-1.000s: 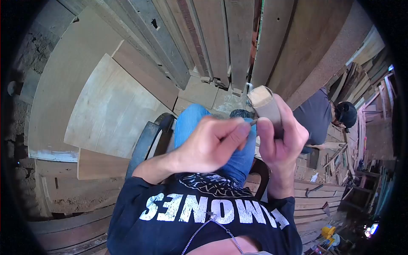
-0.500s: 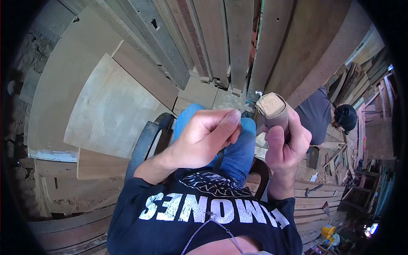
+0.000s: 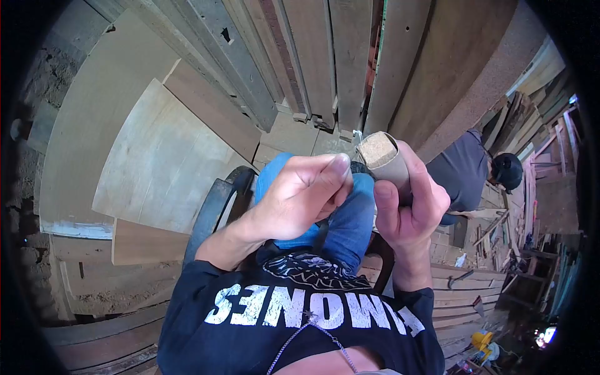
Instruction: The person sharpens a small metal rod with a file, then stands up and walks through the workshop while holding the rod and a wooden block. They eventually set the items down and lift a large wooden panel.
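In my right hand (image 3: 415, 209) is a tan block wrapped in a brownish-grey sheet (image 3: 390, 172), which looks like a sanding block. My thumb presses one side and my fingers curl round the other; the block's rough tan end faces up. A frayed white strand (image 3: 357, 135) sticks out at the sheet's corner. Just left of the block, my left hand (image 3: 303, 194) is closed, thumb pressed against the curled index finger. Whether anything is in that pinch is hidden. The left fingertips are close to the block, seemingly apart from it.
Long wooden boards (image 3: 312, 62) stand ahead of my knees. Curved plywood sheets (image 3: 165, 156) lean at the left, beside a dark chair arm (image 3: 212, 206). At the right a person in a dark cap (image 3: 506, 172) bends over among scrap wood (image 3: 494, 231). A yellow tool (image 3: 481, 342) lies lower right.
My right hand has brought the wrapped block left, nearer my left hand, and tilted it slightly. The left hand has hardly moved and stays closed.
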`<action>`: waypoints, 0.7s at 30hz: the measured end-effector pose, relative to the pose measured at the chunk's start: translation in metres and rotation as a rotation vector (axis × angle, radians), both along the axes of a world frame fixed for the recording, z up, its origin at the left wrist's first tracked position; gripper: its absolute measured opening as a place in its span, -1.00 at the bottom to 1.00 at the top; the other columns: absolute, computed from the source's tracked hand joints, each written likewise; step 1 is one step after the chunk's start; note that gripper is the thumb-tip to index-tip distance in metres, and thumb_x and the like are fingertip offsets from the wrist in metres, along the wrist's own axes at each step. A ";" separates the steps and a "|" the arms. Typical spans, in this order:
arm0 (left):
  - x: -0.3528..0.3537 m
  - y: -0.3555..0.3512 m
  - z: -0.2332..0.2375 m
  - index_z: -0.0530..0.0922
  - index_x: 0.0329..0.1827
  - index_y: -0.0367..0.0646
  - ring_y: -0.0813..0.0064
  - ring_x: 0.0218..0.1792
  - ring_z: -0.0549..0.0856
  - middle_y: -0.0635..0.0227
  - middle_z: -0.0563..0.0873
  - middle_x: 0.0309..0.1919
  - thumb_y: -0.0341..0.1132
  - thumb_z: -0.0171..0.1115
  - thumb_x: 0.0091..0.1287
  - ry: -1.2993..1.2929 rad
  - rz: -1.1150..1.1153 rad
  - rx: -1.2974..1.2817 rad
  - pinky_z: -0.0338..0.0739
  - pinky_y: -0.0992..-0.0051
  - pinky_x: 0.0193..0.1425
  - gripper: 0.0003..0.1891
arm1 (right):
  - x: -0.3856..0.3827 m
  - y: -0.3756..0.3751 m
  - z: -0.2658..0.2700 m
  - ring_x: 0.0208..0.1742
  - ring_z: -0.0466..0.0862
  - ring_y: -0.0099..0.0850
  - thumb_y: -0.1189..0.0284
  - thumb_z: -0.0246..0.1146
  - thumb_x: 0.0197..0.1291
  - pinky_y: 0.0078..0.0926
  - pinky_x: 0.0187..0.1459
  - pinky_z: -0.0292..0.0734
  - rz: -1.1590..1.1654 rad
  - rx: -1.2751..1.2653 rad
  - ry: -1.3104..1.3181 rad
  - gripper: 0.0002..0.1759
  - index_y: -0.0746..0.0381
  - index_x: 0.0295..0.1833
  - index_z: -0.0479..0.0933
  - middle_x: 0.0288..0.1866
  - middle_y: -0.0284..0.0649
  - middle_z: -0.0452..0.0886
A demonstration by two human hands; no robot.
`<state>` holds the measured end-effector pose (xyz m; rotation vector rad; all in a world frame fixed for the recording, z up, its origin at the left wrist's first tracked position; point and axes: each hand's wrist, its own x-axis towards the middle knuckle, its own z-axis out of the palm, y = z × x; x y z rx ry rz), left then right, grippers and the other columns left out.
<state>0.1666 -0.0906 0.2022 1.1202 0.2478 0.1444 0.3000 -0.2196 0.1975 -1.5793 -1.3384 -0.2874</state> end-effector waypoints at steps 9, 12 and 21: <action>-0.001 0.005 0.002 0.30 -0.56 -0.16 0.74 -0.71 0.15 0.55 0.22 -0.74 -0.14 -0.23 0.60 -0.078 -0.158 -0.110 -0.01 0.61 -0.66 -0.51 | 0.007 0.000 0.003 -0.26 0.76 -0.21 0.35 0.32 0.23 -0.44 -0.22 0.64 -0.030 -0.004 0.118 -0.56 0.51 0.05 0.52 -0.21 0.09 0.69; -0.003 0.008 0.006 0.24 -0.58 -0.10 0.70 -0.72 0.16 0.55 0.23 -0.76 -0.12 -0.26 0.59 -0.115 -0.118 -0.301 0.01 0.59 -0.67 -0.52 | 0.006 -0.006 0.002 -0.25 0.76 -0.25 0.27 0.33 0.23 -0.47 -0.22 0.63 -0.024 0.005 0.221 -0.50 0.52 0.05 0.52 -0.20 0.06 0.70; -0.003 0.004 -0.005 0.23 -0.55 -0.10 0.70 -0.72 0.17 0.50 0.28 -0.75 -0.08 -0.30 0.61 -0.198 -0.183 -0.358 0.07 0.63 -0.66 -0.51 | -0.002 -0.007 0.008 -0.19 0.76 -0.25 0.19 0.36 0.21 -0.46 -0.16 0.63 0.042 -0.027 0.235 -0.46 0.48 0.03 0.54 -0.16 0.05 0.70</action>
